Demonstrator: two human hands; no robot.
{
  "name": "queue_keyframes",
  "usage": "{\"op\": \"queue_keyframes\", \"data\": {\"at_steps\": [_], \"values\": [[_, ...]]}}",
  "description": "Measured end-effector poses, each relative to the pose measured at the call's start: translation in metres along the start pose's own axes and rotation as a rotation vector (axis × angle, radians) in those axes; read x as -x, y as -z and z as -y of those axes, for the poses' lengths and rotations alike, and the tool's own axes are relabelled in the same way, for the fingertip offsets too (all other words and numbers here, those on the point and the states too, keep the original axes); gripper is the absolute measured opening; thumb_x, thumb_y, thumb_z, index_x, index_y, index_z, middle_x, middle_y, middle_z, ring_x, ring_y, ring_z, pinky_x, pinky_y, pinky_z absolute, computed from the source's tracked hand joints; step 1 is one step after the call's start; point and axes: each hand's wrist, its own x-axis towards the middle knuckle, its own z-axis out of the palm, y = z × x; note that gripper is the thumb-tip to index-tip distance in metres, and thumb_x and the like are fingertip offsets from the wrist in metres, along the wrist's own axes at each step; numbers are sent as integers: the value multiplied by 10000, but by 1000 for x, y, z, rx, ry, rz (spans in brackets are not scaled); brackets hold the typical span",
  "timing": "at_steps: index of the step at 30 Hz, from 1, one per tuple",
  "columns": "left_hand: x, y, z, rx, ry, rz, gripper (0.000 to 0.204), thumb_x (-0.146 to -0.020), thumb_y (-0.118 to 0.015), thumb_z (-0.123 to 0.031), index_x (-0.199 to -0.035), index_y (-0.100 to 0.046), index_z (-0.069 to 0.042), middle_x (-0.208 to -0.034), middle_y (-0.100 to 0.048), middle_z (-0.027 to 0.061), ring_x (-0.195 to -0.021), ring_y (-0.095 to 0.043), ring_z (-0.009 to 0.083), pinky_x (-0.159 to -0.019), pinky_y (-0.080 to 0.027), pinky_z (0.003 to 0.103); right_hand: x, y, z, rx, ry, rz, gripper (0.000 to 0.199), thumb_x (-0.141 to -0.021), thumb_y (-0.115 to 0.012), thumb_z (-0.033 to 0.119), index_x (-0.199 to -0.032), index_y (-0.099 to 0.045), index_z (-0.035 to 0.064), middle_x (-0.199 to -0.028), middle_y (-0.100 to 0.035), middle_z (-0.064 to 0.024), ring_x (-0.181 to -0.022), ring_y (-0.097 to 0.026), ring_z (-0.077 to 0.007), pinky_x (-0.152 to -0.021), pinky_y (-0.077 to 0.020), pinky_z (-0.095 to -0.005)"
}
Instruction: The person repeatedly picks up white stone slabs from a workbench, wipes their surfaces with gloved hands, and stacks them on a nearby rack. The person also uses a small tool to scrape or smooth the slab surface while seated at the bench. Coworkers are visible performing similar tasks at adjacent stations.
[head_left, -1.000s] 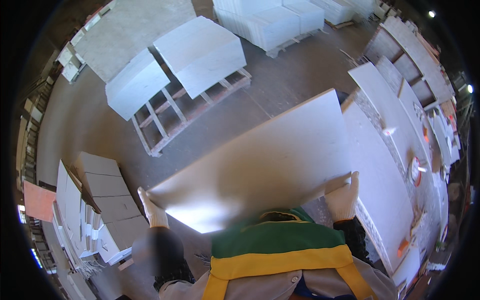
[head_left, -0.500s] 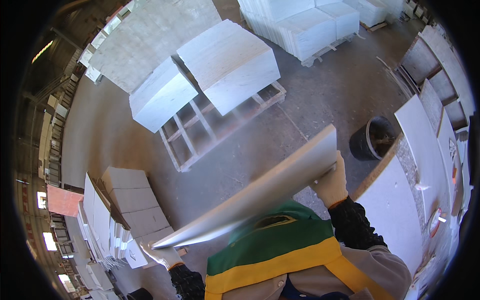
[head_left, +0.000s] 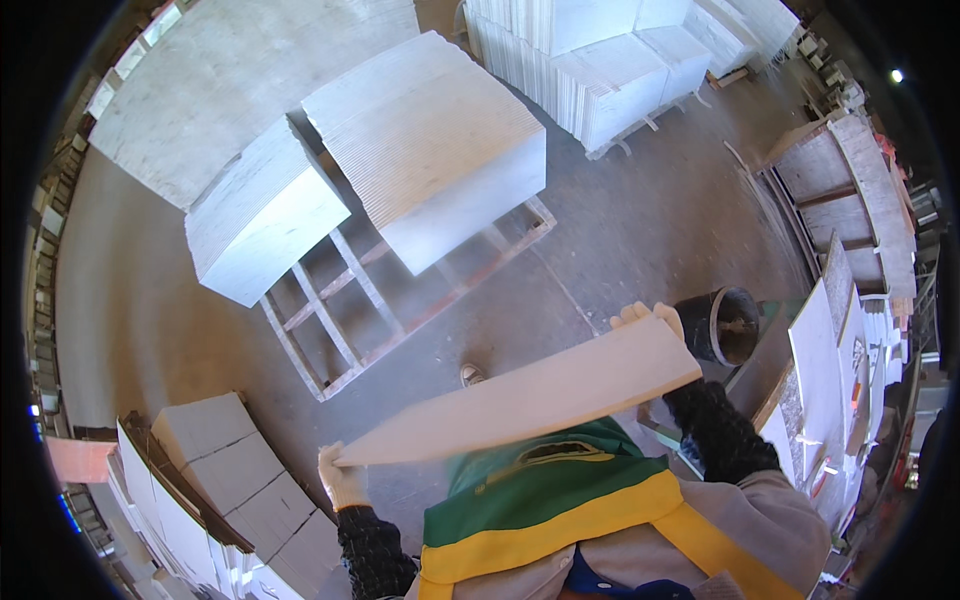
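Observation:
A long, pale stone slab (head_left: 530,390) spans the space before my body, held at both ends. At its left tip, my left hand (head_left: 340,478) in a cream work glove grips the narrow corner. My right hand (head_left: 650,318), gloved alike, wraps its fingers over the far edge at the right end. The slab's broad face is turned up toward me, its right end farther away than the left. Dark sleeves cover both forearms, and a green and yellow apron (head_left: 550,500) lies just behind the slab.
Ahead, white slab stacks (head_left: 430,130) stand on a wooden pallet (head_left: 340,300). More stacks (head_left: 610,80) are at far right. A black bucket (head_left: 722,328) sits beyond my right hand, near leaning panels (head_left: 815,350). Stacked pale blocks (head_left: 230,460) lie at left.
The slab has tipped from nearly edge-on to show its broad face. My right hand has shifted from its end to the far edge; my left hand has risen slightly. The view has turned.

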Motion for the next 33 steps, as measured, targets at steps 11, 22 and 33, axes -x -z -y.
{"op": "queue_keyframes", "data": {"at_steps": [11,22,33], "values": [[-68,-41,78,67,189,-381,357,-853,-460,108,-1140,-487,-103,-1083,-573,89,-1017,-606,237,-905,-582,411,-141,65,103,588,-631,-476,447,-984,-662,227,-1339,-612,-40,-1101,-726,-157,-1029,-684,-249,-926,-555,-425],[-140,-130,235,-809,-92,-318,438,-939,-509,44,-1376,-490,27,-1290,-632,163,-1088,-655,248,-907,-580,386,-457,215,101,2298,-769,-234,615,-1041,-461,483,-1117,-724,-68,-1128,-682,-341,-1132,-653,-476,-957,-524,-508],[-245,-221,301,38,21,-607,563,-888,-481,43,-1444,-446,124,-1414,-557,238,-1309,-571,369,-1089,-511,497,-622,265,98,2473,-695,-105,683,-1023,-454,544,-1118,-734,-71,-1134,-656,-370,-1126,-636,-515,-977,-509,-537]]}}
